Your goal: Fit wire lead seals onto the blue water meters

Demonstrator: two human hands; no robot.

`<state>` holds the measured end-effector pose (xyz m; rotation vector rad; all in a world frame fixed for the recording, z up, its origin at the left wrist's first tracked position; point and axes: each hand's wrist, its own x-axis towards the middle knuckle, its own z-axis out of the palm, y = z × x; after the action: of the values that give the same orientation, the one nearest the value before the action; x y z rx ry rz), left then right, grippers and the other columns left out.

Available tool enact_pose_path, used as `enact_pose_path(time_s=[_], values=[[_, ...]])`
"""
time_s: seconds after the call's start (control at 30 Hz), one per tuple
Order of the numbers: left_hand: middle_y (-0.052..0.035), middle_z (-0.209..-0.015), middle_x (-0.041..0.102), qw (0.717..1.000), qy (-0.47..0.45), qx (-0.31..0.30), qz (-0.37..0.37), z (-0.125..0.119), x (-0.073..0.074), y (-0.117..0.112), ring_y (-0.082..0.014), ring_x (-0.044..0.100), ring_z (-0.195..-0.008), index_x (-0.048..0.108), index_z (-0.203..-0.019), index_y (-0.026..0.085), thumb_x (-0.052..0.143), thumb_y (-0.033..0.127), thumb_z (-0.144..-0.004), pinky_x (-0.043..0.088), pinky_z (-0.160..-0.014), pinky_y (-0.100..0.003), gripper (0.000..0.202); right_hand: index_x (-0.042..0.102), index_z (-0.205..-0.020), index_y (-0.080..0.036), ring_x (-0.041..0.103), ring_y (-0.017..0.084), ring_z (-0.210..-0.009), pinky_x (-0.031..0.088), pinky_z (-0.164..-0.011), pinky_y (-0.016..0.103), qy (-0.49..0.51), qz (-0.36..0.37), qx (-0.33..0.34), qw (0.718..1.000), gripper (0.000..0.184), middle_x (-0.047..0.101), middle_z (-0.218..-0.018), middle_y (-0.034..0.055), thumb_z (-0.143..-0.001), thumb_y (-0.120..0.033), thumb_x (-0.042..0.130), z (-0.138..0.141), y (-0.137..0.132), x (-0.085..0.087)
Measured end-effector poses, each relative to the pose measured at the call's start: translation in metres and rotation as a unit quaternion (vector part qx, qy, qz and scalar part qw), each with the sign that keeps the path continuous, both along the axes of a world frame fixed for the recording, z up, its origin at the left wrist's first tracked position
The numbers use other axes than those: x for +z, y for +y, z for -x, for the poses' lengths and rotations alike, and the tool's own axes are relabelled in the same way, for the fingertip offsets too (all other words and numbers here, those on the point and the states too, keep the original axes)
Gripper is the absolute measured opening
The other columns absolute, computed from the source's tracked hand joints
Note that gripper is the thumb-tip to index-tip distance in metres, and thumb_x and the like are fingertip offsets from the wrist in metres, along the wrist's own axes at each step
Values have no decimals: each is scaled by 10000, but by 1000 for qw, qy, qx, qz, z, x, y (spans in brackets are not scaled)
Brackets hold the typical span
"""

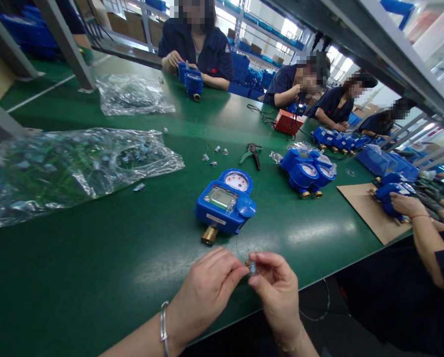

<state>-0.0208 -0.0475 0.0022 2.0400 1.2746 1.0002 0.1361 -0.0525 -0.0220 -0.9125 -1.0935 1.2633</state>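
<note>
Small clear part [252, 268], pinched between the fingertips of my left hand [207, 290] and right hand [277, 287] above the table [95, 258] edge, just short of the blue meter [225, 201]; pliers [252, 153] beyond.

Pliers [252, 153] — red box [287, 122] beyond

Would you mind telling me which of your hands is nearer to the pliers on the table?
Right. The right hand lies almost directly below the pliers, while the left hand sits further over to their left.
</note>
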Motion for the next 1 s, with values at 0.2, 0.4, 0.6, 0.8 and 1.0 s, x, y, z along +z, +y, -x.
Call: enact_pose_path(time_s=[0.2, 0.4, 0.6, 0.8, 1.0], values=[[2, -778, 594, 987, -79, 8, 138, 0, 1, 0, -130, 562, -729, 548, -843, 202, 413, 286, -902, 422, -684, -250, 169, 646, -957, -256, 650, 133, -833, 529, -743, 234, -2, -3, -1, 1000, 317, 693, -939, 11, -673, -155, 743, -2, 2, 0], [54, -686, 509, 923, -268, -5, 276, -4, -7, 0, -100, 519, -593, 396, -1029, 210, 478, 322, -871, 431, -586, -231, 210, 600, -1041, -285, 632, 140, -859, 514, -756, 263, -42, -29, 32, 998, 385, 671, -961, 7, -698, -166, 729, -2, 0, -2], [38, -665, 519, 878, -296, -77, 369, 0, 3, 8, -75, 470, -546, 555, -932, 148, 549, 338, -823, 383, -521, -200, 219, 560, -1103, -296, 573, 175, -896, 481, -776, 330, -210, -131, 47, 968, 385, 616, -953, 26, -744, -258, 693, -7, 7, 2], [50, -580, 515, 857, -334, -44, 390, 3, 4, 11, -56, 430, -493, 579, -769, 125, 603, 354, -785, 321, -491, -184, 231, 536, -986, -221, 497, 142, -707, 451, -595, 275, -322, -221, -58, 919, 402, 528, -835, 15, -707, -475, 675, -4, 15, 6], [44, -600, 523, 872, -337, 0, 356, 2, 2, 9, -62, 428, -505, 608, -786, 131, 583, 362, -801, 342, -517, -198, 232, 513, -978, -154, 505, 174, -749, 443, -664, 331, -458, -322, -60, 826, 127, 567, -825, 66, -887, -236, 480, 6, 5, 2]])
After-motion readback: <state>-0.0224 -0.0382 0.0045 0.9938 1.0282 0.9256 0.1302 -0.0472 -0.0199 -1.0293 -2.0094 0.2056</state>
